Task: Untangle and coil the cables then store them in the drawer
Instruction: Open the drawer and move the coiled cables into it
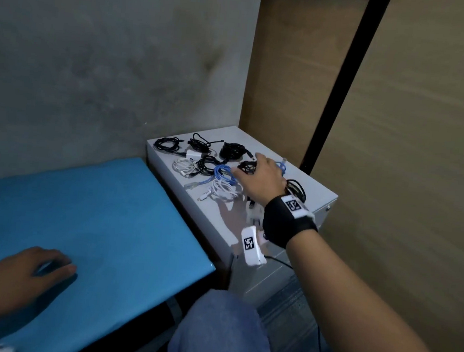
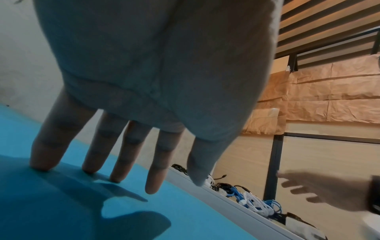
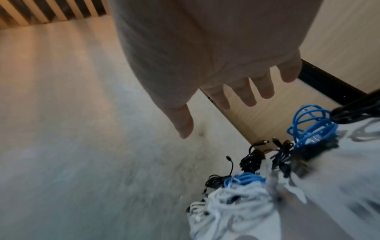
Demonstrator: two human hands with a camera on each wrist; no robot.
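Nearest, the left hand (image 1: 17, 275) rests with fingers spread flat on the blue table (image 1: 114, 221), well short of the table's far edge where the white cabinet (image 1: 316, 194) abuts it. Beyond, the right hand (image 1: 261, 178) hovers with straight fingers, holding nothing, above the cable bundles (image 1: 220, 172) crowding the cabinet's top; bare top remains along the cabinet's near edge.

The right hand (image 1: 264, 178) is stretched far out in front, fingers (image 3: 248, 94) spread wide and holding nothing. The left hand (image 1: 20, 275) lies flat, fingers (image 2: 153, 172) straight.
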